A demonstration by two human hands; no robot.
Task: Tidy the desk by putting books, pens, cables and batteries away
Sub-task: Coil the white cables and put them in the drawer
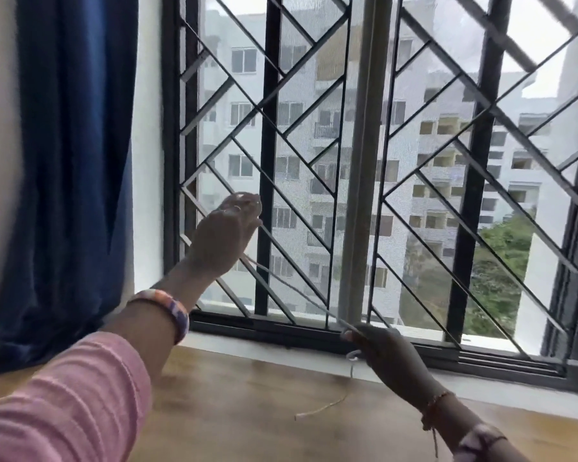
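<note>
Left hand (222, 233) holds loops of white cable (291, 288); right hand (386, 353) pinches its lower run, end dangling below. No legible writing.

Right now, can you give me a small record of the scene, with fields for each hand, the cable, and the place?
left hand: raised, loops of white cable round its fingers
right hand: low near the window sill, pinches the cable
cable: stretched between both hands, loose end hanging to the desk
desk: wooden top, below the window
window: barred, blue curtain at its left
</note>
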